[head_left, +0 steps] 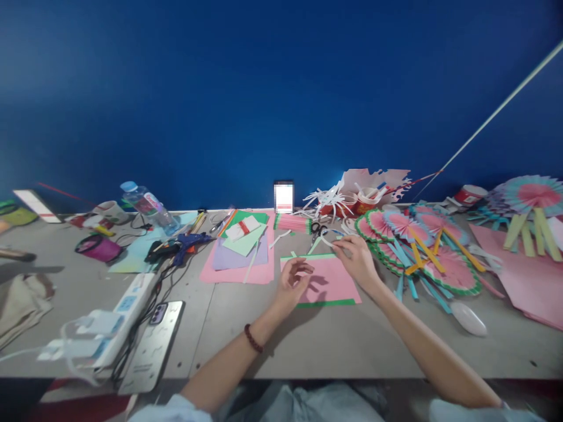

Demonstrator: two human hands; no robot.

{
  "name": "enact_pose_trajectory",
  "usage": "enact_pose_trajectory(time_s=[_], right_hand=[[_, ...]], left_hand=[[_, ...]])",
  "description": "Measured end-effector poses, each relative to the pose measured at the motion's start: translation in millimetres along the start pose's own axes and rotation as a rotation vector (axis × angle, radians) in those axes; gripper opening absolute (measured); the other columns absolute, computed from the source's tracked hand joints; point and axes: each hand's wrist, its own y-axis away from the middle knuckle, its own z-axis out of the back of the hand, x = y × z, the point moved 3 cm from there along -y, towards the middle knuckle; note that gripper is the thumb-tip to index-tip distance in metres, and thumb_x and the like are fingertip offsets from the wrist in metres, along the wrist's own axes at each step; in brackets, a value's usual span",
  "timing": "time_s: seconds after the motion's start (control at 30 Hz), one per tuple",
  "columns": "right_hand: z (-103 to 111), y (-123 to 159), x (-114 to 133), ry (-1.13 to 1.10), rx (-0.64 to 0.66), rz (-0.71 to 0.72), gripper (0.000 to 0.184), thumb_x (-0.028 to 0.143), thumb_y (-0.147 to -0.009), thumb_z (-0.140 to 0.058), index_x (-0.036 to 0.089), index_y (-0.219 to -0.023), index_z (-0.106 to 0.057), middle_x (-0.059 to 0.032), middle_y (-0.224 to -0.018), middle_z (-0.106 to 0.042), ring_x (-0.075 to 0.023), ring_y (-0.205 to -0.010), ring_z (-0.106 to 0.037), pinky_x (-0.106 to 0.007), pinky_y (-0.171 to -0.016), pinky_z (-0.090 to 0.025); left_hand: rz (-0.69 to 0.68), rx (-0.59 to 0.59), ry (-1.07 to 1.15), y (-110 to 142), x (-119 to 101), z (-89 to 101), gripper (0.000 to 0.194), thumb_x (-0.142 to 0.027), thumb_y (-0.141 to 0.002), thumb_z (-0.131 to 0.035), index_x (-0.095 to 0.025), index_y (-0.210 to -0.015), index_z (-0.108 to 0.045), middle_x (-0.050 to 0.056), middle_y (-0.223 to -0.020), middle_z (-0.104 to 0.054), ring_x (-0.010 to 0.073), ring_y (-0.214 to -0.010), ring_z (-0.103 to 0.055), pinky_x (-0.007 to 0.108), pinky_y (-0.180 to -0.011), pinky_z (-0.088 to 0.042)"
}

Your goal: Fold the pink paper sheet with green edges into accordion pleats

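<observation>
One thin, curved white strip (pixel 326 240) sits pinched in the right hand (pixel 359 259), likely to keep it off the green-edged pink paper sheet (pixel 338 283); the left hand (pixel 293 285) curls loosely, empty.

Craft workshop, prob.: grey table (pixel 352 346) w/ glue gun (pixel 187 247) ctr-L, power strip (pixel 132 297) lower L, pink paper (pixel 338 274) ctr, many paper fans (pixel 448 269) on R, blue wall (pixel 264 88) up top.

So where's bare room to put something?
Bare grey tabletop lies in front of the green-edged pink paper sheet, between left forearm and right forearm, and between the left forearm and silver phone. Crowded: right, around pink pleated paper fans; back left, around the blue glue gun.
</observation>
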Motion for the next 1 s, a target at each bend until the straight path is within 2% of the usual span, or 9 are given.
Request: enact_pose_trajectory(time_s=[0.1,0.2,0.33,0.47,0.6,0.67,0.73,0.83,1.0], right_hand=[[-9.6,-11.9,-17.7,0.088,0.029,0.014,0.018,0.027,-0.085,-0.060,0.021,-0.080,-0.077,-0.0106,-0.087,-0.068,-0.0265,-0.091,-0.059,-0.046,-0.090,-0.044],[-18.2,-17.4,-33.9,0.151,0.070,-0.056,0.016,0.022,-0.082,-0.060,0.020,-0.075,-0.074,-0.0101,-0.085,-0.068,-0.0265,-0.092,-0.058,-0.045,-0.091,-0.043],[-23.9,-19.5,-40.2,0.141,0.101,-0.152,0.014,0.011,-0.072,-0.060,0.018,-0.071,-0.072,-0.0113,-0.085,-0.069,-0.0276,-0.093,-0.060,-0.046,-0.093,-0.043],[-27.5,-19.8,-26.0,0.062,0.139,-0.183,0.017,0.012,-0.068,-0.061,0.017,-0.078,-0.073,-0.0128,-0.091,-0.072,-0.0278,-0.096,-0.062,-0.044,-0.093,-0.044],[-35.2,-8.7,4.4,-0.113,0.225,-0.242,0.021,0.033,-0.079,-0.058,0.019,-0.082,-0.074,-0.0080,-0.087,-0.075,-0.0222,-0.083,-0.065,-0.036,-0.079,-0.051],[-40.8,2.3,19.8,-0.313,0.319,-0.390,0.033,0.047,-0.080,-0.058,0.019,-0.082,-0.074,-0.0054,-0.076,-0.073,-0.0197,-0.072,-0.064,-0.032,-0.067,-0.050],[-44.6,12.8,33.5,-0.516,0.378,-0.536,0.036,0.051,-0.073,-0.067,0.017,-0.081,-0.074,-0.0049,-0.075,-0.073,-0.0189,-0.072,-0.064,-0.031,-0.068,-0.050],[-44.3,19.8,46.6,-0.627,0.361,-0.601,0.033,0.047,-0.064,-0.076,0.016,-0.078,-0.074,-0.0053,-0.075,-0.073,-0.0188,-0.074,-0.064,-0.031,-0.072,-0.049],[-43.4,20.3,45.1,-0.641,0.310,-0.662,0.036,0.049,-0.056,-0.079,0.016,-0.070,-0.071,-0.0043,-0.067,-0.070,-0.0181,-0.068,-0.062,-0.031,-0.065,-0.048]], left_hand=[[0.199,0.056,0.193,-7.6,10.6,5.3,0.043,-0.041,-0.079,-0.074,-0.021,-0.113,-0.057,0.006,-0.092,-0.070,0.0211,-0.082,-0.071,0.033,-0.064,-0.059],[0.347,0.026,0.342,-11.6,17.2,10.3,0.048,-0.038,-0.074,-0.079,-0.021,-0.113,-0.058,0.008,-0.099,-0.071,0.0243,-0.087,-0.072,0.036,-0.067,-0.060],[0.423,-0.016,0.485,-13.6,21.6,13.0,0.054,-0.034,-0.067,-0.083,-0.022,-0.114,-0.058,0.009,-0.104,-0.071,0.0273,-0.094,-0.071,0.041,-0.071,-0.061],[0.428,-0.003,0.499,-14.3,23.3,14.4,0.056,-0.036,-0.069,-0.082,-0.022,-0.116,-0.055,0.011,-0.107,-0.072,0.0275,-0.095,-0.071,0.043,-0.075,-0.059],[0.447,0.008,0.531,-15.5,19.0,14.9,0.054,-0.033,-0.070,-0.081,-0.022,-0.116,-0.055,0.010,-0.110,-0.072,0.0275,-0.097,-0.071,0.039,-0.075,-0.056],[0.454,-0.017,0.548,-16.0,15.7,14.8,0.051,-0.029,-0.070,-0.080,-0.021,-0.115,-0.057,0.009,-0.110,-0.072,0.0259,-0.096,-0.071,0.034,-0.073,-0.055],[0.449,-0.034,0.565,-16.4,12.4,14.0,0.048,-0.026,-0.070,-0.080,-0.020,-0.113,-0.058,0.008,-0.108,-0.073,0.0235,-0.091,-0.071,0.032,-0.072,-0.053],[0.438,-0.029,0.576,-16.4,8.7,12.1,0.047,-0.023,-0.069,-0.080,-0.019,-0.112,-0.060,0.008,-0.104,-0.073,0.0214,-0.085,-0.071,0.030,-0.069,-0.052],[0.441,-0.001,0.520,-15.9,7.7,11.2,0.048,-0.026,-0.067,-0.082,-0.020,-0.111,-0.063,0.008,-0.107,-0.073,0.0201,-0.083,-0.069,0.026,-0.063,-0.050]])
